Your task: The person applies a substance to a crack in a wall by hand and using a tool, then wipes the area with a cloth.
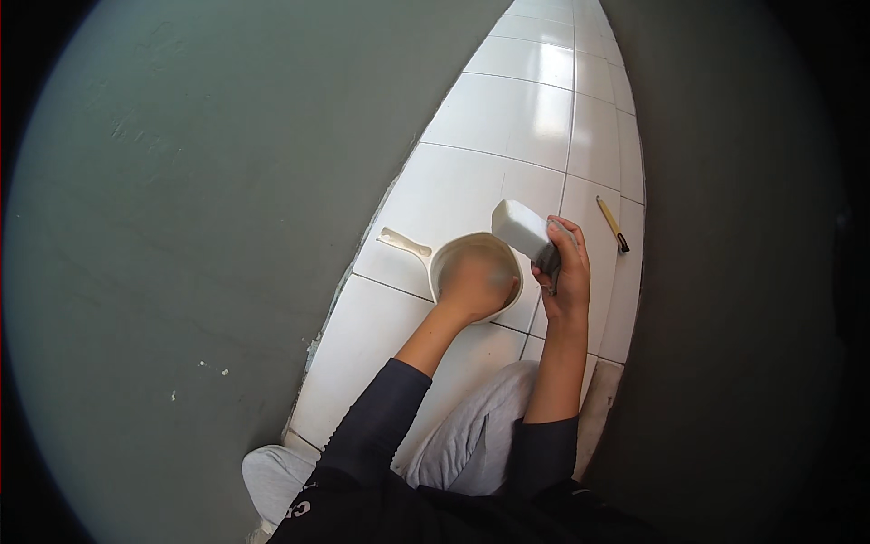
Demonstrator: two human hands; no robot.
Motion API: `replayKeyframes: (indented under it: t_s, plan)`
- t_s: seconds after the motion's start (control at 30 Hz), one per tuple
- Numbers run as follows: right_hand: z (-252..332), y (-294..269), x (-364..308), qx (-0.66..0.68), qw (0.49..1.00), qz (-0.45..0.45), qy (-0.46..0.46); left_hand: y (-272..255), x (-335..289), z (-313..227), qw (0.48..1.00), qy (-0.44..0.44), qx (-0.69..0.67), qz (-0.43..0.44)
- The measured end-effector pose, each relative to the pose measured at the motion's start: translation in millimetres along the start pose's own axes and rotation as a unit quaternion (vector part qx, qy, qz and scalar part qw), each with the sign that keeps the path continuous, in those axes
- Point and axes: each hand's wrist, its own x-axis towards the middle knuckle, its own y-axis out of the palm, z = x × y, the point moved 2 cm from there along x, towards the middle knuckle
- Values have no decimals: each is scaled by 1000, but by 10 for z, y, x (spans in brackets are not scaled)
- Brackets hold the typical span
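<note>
A cream-white dipper (438, 257) with a flat handle stands on the white tiles, its handle pointing left. My left hand (480, 283) reaches down into its bowl; the fingers are blurred and partly hidden there. Just right of the dipper, my right hand (569, 263) is raised and closed around a white block (524, 227), which sticks out tilted toward the upper left. Something dark grey, perhaps a cloth, shows between that palm and the block.
White tiles (494, 113) form a long raised strip running away from me, with dark grey floor (227, 181) on both sides. A yellow utility knife (609, 218) with a black end lies near the right edge. My knees in grey trousers (471, 431) are close below.
</note>
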Motion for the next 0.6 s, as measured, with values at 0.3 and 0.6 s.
replayKeyframes:
  t_s: [0.3, 0.6]
  plan:
    - [35, 18, -35, 1, 1000, 11, 6, 43, 89, 83, 995, -10, 43, 91]
    - [12, 32, -14, -2, 1000, 0, -3, 109, 97, 127, 999, 23, 39, 29]
